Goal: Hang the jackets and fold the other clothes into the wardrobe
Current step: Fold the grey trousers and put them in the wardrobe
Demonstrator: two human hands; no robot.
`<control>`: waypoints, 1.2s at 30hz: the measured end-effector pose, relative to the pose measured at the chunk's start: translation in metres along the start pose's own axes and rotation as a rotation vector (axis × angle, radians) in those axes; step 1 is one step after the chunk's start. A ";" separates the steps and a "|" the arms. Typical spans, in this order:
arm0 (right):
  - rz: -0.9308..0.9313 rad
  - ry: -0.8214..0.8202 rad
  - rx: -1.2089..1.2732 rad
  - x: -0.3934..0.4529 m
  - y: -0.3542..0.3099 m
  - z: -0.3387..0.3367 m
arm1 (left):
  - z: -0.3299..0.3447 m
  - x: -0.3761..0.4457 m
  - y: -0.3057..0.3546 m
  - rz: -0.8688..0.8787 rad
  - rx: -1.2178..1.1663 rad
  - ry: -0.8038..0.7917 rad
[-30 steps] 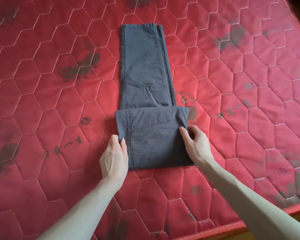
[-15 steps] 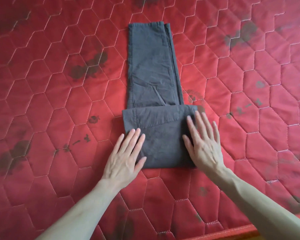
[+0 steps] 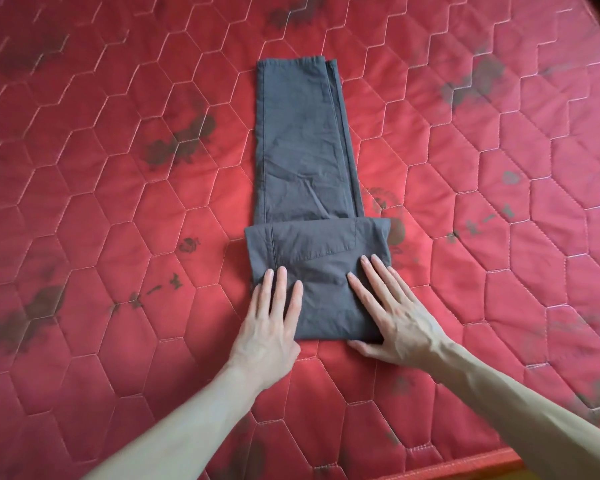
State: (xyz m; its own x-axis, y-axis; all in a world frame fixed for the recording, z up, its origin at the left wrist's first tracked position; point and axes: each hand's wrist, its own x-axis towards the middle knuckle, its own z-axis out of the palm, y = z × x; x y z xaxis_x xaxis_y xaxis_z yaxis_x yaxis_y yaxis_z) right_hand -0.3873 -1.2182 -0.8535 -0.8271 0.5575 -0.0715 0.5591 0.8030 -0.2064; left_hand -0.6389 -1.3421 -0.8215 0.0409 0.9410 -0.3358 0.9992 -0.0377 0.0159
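Left hand [image 3: 270, 327] and right hand [image 3: 392, 315] flat, fingers spread, palms pressing the folded near end of grey trousers [image 3: 305, 161], legs stretched away, lying mid red quilted mattress [image 3: 101, 220] with dark stains

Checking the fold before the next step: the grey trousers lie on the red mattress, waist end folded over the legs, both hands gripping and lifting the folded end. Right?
Not quite. In the head view both hands, left hand and right hand, lie flat with fingers spread, pressing the folded end down, not lifting. The grey trousers do lie on the red mattress.
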 end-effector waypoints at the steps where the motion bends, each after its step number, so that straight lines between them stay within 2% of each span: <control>1: -0.008 0.012 -0.014 -0.001 0.000 -0.001 | -0.002 0.001 0.004 -0.023 0.010 -0.017; 5: -0.052 0.080 -0.067 -0.010 -0.008 -0.002 | -0.007 0.001 0.008 -0.062 0.006 -0.038; 8: -0.047 0.052 -0.074 -0.017 -0.012 -0.010 | -0.016 0.000 0.009 -0.068 -0.065 -0.026; 10: -0.009 0.055 -0.018 -0.020 -0.012 -0.018 | -0.024 -0.002 0.008 -0.075 -0.116 -0.054; 15: 0.002 0.191 0.141 -0.034 -0.014 -0.036 | -0.052 -0.013 -0.001 0.021 -0.176 -0.145; 19: 0.089 0.280 0.201 -0.055 -0.016 -0.054 | -0.081 -0.021 -0.013 0.064 -0.257 -0.224; 22: 0.175 0.336 0.182 -0.069 -0.024 -0.068 | -0.095 -0.026 -0.021 0.050 -0.434 -0.289; 24: 0.297 0.373 0.243 -0.074 -0.030 -0.078 | -0.099 -0.028 -0.027 0.006 -0.587 -0.297; 28: 0.546 0.422 0.586 -0.071 -0.039 -0.106 | -0.098 -0.035 -0.042 -0.120 -1.015 -0.308; 32: 0.596 0.472 0.792 -0.052 -0.041 -0.119 | -0.096 -0.038 -0.045 -0.273 -1.445 -0.114; 36: 0.646 0.515 0.832 -0.006 -0.041 -0.117 | -0.083 -0.027 -0.043 -0.432 -1.686 0.079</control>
State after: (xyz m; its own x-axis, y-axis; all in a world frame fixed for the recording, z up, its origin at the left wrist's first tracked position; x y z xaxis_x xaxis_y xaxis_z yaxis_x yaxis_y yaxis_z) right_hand -0.3986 -1.2300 -0.7302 -0.1759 0.9839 -0.0325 0.4985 0.0605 -0.8648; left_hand -0.6830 -1.3378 -0.7345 -0.2570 0.8030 -0.5377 -0.1621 0.5127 0.8431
